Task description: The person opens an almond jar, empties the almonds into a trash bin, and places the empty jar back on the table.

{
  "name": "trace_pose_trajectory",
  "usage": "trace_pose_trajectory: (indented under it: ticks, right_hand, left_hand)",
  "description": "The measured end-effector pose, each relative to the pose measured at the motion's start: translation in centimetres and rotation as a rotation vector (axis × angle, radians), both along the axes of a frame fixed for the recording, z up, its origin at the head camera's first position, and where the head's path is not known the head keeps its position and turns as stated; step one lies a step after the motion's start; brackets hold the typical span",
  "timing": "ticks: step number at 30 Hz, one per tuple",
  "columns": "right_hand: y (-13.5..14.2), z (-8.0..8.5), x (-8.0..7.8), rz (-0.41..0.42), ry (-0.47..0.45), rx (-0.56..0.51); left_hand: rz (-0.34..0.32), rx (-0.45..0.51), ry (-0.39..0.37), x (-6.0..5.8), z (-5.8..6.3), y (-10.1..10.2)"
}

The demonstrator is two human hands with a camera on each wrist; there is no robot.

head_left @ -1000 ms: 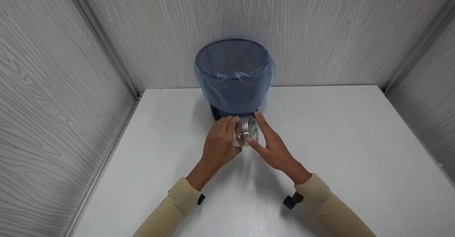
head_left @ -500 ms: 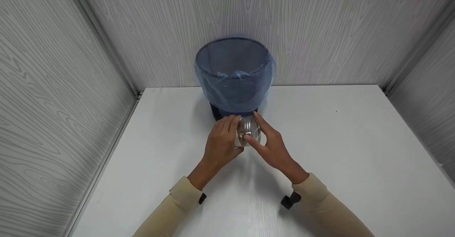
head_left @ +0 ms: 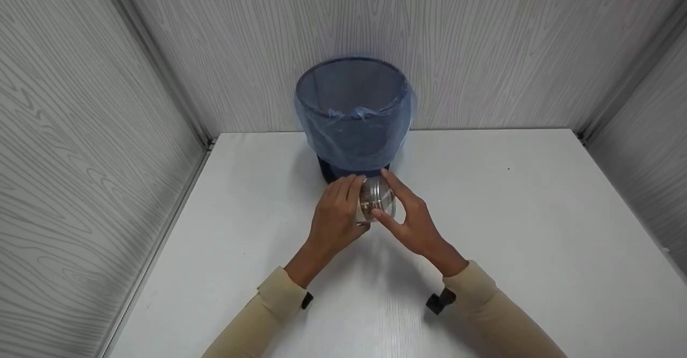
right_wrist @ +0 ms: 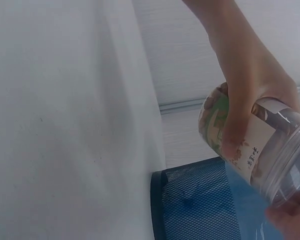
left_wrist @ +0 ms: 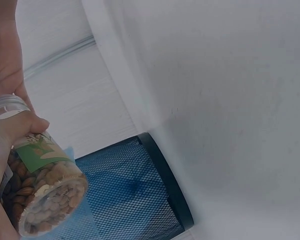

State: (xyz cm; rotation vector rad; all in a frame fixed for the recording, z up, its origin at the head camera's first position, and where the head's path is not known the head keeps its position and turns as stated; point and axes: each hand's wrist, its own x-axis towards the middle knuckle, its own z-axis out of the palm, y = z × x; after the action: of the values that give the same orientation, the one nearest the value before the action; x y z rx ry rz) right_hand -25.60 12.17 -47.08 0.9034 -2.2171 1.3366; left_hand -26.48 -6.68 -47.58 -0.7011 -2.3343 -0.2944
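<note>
The left hand (head_left: 338,207) wraps a nut jar (left_wrist: 40,182), its label's (right_wrist: 255,145) small characters unreadable; the right hand (head_left: 416,226) pinches the clear lid (head_left: 387,199) before a bin (head_left: 354,143) near the desk's (head_left: 510,218) back edge.

A clear cylindrical jar (left_wrist: 47,175) with brown nuts (left_wrist: 21,186) inside and a partly green label (left_wrist: 37,155) is held tilted onto its side. The left hand (head_left: 334,213) grips its body; the right hand (head_left: 414,225) holds its clear, ringed end between thumb and fingers.
</note>
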Motion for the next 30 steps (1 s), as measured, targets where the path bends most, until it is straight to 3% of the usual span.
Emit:
trace_pose_trajectory:
  ticks: [8, 14, 19, 25, 30]
  right_hand:
    - [0.6, -0.1, -0.5, 0.099, 0.114, 0.008]
    - [0.2, 1.9, 0.9, 0.191, 0.165, -0.058]
    - [0.1, 2.5, 1.2, 0.218, 0.185, -0.054]
    - [0.1, 2.5, 1.5, 0.208, 0.177, -0.052]
    - [0.1, 2.8, 2.3, 0.085, 0.061, -0.05]
  left_hand:
    - [-0.01, 0.004, -0.001, 0.2, 0.0, 0.2]
    - [-0.011, -0.002, -0.006, 0.4, -0.1, 0.3]
    - [-0.01, -0.009, -0.003, 0.3, -0.2, 0.3]
    - [-0.013, -0.004, 0.004, 0.3, -0.1, 0.4]
    - [-0.007, -0.013, 0.014, 0.3, -0.1, 0.4]
